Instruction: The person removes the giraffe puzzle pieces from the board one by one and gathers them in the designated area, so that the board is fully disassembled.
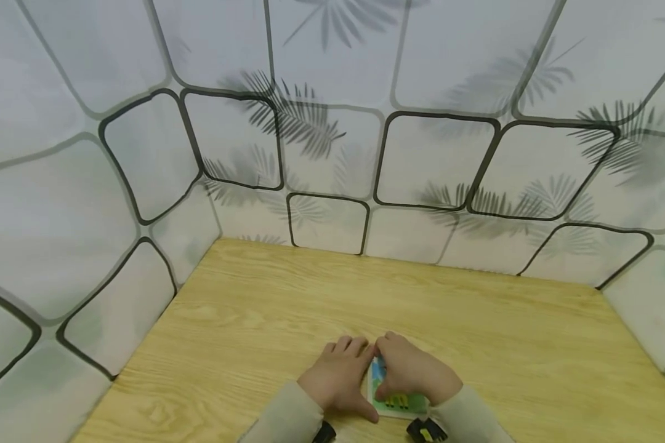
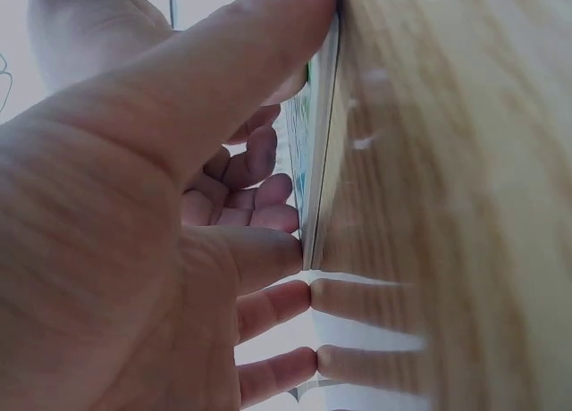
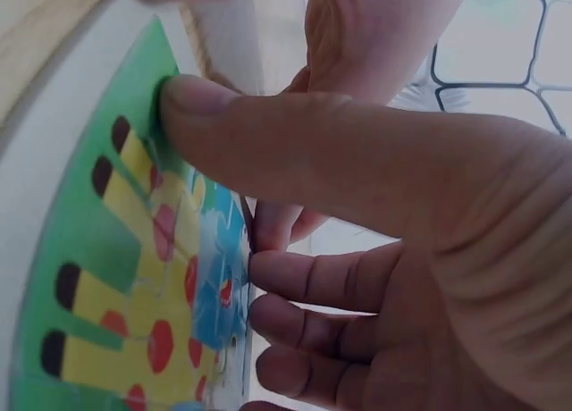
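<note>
A jigsaw puzzle point(image 1: 410, 406) lies flat on the wooden table, and its joined pieces show a yellow giraffe point(image 3: 143, 308) with red spots on green and blue. A pale border frames it. My left hand point(image 1: 338, 376) lies along the puzzle's left side with fingers spread; its thumb and index finger touch the edge point(image 2: 320, 152). Over the puzzle's face is my right hand point(image 1: 418, 372), its thumb pressing the green part near the left side. The other right fingertips rest near the far edge, beside the left index finger. Part of the picture is hidden under the right hand.
The wooden table point(image 1: 244, 301) extends beyond and to both sides of the hands. White cloth point(image 1: 332, 147) with dark line patterns and leaf prints stands around its back and sides. Black straps point(image 1: 425, 429) sit at both wrists.
</note>
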Demonstrator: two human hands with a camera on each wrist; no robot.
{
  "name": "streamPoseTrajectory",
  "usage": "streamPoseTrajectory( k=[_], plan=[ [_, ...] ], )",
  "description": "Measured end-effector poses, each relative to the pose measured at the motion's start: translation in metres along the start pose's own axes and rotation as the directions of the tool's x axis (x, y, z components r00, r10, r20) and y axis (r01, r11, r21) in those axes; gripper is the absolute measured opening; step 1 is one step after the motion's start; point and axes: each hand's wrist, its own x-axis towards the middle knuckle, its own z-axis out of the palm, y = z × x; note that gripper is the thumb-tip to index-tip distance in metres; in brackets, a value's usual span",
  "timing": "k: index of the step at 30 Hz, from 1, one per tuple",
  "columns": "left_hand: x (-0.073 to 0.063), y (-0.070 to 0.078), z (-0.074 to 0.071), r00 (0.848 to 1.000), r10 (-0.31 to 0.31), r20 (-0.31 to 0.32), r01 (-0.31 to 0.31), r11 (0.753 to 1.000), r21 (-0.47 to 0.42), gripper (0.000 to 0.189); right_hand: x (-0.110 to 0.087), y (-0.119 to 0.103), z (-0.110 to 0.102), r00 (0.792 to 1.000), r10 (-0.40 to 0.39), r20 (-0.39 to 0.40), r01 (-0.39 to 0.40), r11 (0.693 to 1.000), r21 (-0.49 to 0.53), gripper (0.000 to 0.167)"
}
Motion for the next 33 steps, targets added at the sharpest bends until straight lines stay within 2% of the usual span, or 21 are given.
streamPoseTrajectory(
  k=[7, 14, 20, 28, 33],
  plan=[
    [0.002, 0.003, 0.002, 1.000, 0.014, -0.001, -0.014, 1.000, -0.007, 0.114, 0.001, 0.006, -0.004, 0.998, 0.032, 0.046, -0.033, 0.999, 0.037, 0.052],
    [0.003, 0.005, 0.001, 1.000, 0.007, 0.003, -0.006, 1.000, -0.021, 0.114, 0.006, 0.010, -0.006, 0.998, 0.050, 0.046, -0.051, 0.998, 0.038, 0.045],
    [0.001, 0.004, 0.003, 1.000, 0.016, -0.012, -0.017, 0.999, -0.029, 0.112, 0.008, 0.011, -0.005, 0.995, 0.075, 0.059, -0.079, 0.993, 0.083, 0.044],
    [0.004, 0.002, 0.006, 1.000, -0.008, 0.029, 0.011, 0.994, -0.106, 0.097, 0.008, 0.014, 0.000, 0.998, 0.028, 0.051, -0.034, 0.992, 0.123, 0.044],
    [0.012, 0.001, 0.000, 0.999, 0.003, 0.041, 0.001, 0.995, -0.100, 0.094, 0.008, 0.018, -0.002, 1.000, -0.005, 0.005, 0.004, 0.993, 0.121, 0.048]
  ],
)
